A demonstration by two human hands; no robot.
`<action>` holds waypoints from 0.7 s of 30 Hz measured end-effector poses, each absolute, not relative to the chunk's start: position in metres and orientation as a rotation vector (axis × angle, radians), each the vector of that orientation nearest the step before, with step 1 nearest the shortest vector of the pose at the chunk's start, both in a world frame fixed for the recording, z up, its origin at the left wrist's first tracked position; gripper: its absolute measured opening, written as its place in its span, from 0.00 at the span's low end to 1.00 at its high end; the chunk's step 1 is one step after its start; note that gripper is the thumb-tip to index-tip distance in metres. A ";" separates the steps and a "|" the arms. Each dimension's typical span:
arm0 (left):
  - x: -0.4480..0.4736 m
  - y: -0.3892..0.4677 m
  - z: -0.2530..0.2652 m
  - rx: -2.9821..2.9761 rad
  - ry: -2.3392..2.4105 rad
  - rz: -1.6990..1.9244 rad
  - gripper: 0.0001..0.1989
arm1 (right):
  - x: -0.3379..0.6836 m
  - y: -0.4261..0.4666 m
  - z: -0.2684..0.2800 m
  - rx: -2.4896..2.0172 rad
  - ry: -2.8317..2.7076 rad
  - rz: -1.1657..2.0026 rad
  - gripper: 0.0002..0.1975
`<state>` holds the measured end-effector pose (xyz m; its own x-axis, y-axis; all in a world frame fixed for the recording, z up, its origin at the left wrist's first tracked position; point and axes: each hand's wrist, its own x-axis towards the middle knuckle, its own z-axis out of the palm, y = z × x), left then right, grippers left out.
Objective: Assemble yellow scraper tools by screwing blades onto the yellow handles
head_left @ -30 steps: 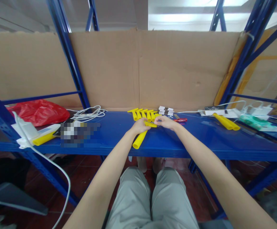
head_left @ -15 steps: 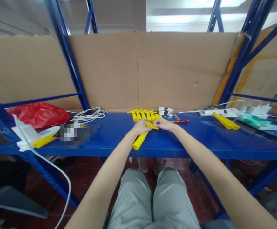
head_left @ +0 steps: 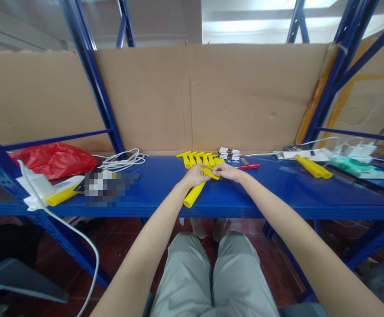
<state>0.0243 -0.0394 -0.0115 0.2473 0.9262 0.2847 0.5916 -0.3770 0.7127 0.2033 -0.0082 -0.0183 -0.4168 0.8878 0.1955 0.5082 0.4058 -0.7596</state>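
Note:
My left hand (head_left: 194, 175) is closed around a yellow T-shaped plastic handle (head_left: 194, 194), near where its crossbar meets the tube. The tube points down and left toward the table's front edge. With pinched fingers, my right hand (head_left: 230, 171) grips the right part of the crossbar; any small part between the fingertips is hidden. Just beyond the hands, several matching yellow T-shaped handles (head_left: 187, 159) lie in a row. A red screwdriver (head_left: 249, 167) rests right of my right hand, and behind it sits a stack of small white pieces (head_left: 229, 154).
The blue table (head_left: 159, 185) backs onto a cardboard panel (head_left: 145, 97). To the left lie a red plastic bag (head_left: 56, 159), coiled white cable (head_left: 122, 159) and a yellow-handled item (head_left: 61, 195). Two yellow tubes (head_left: 312, 167) and a green-and-white packet (head_left: 357, 168) lie right.
Both hands stay almost in place on the yellow T-shaped handle. The red screwdriver has shifted very slightly left.

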 end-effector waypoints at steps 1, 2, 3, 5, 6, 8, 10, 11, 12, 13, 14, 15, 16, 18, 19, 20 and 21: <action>0.024 -0.040 -0.012 2.061 1.380 0.960 0.26 | 0.203 -0.009 -0.018 -1.184 -2.067 0.840 0.06; 0.025 -0.040 -0.012 2.063 1.380 0.962 0.26 | 0.204 -0.010 -0.017 -1.181 -2.066 0.850 0.06; 0.025 -0.039 -0.012 2.067 1.379 0.963 0.26 | 0.204 -0.011 -0.017 -1.175 -2.067 0.858 0.06; 0.025 -0.038 -0.013 2.077 1.370 0.960 0.25 | 0.206 -0.012 -0.016 -1.154 -2.070 0.870 0.06; 0.025 -0.038 -0.014 2.080 1.364 0.958 0.25 | 0.207 -0.012 -0.016 -1.147 -2.071 0.877 0.06; 0.025 -0.036 -0.015 2.080 1.350 0.954 0.25 | 0.208 -0.013 -0.016 -1.143 -2.066 0.893 0.07; 0.025 -0.035 -0.015 2.080 1.340 0.954 0.25 | 0.209 -0.013 -0.016 -1.145 -2.056 0.916 0.07; 0.025 -0.036 -0.015 2.081 1.337 0.955 0.25 | 0.209 -0.013 -0.016 -1.147 -2.049 0.928 0.07; 0.025 -0.036 -0.015 2.082 1.335 0.954 0.25 | 0.209 -0.012 -0.016 -1.149 -2.041 0.939 0.06; 0.025 -0.036 -0.015 2.083 1.334 0.953 0.26 | 0.209 -0.012 -0.016 -1.153 -2.030 0.950 0.06; 0.025 -0.037 -0.014 2.083 1.333 0.949 0.26 | 0.209 -0.012 -0.016 -1.159 -2.017 0.958 0.05; 0.025 -0.038 -0.013 2.083 1.334 0.944 0.26 | 0.209 -0.013 -0.016 -1.168 -2.002 0.962 0.04; 0.025 -0.039 -0.013 2.083 1.335 0.940 0.26 | 0.209 -0.013 -0.016 -1.176 -1.984 0.961 0.02; 0.026 -0.040 -0.012 2.079 1.335 0.937 0.27 | 0.208 -0.013 -0.016 -1.183 -1.946 0.953 0.03; 0.026 -0.041 -0.012 2.075 1.335 0.941 0.26 | 0.208 -0.013 -0.016 -1.183 -1.926 0.945 0.05; 0.026 -0.041 -0.012 2.070 1.334 0.945 0.26 | 0.208 -0.013 -0.016 -1.180 -1.905 0.936 0.06; 0.026 -0.041 -0.012 2.066 1.334 0.948 0.26 | 0.208 -0.013 -0.016 -1.174 -1.879 0.923 0.06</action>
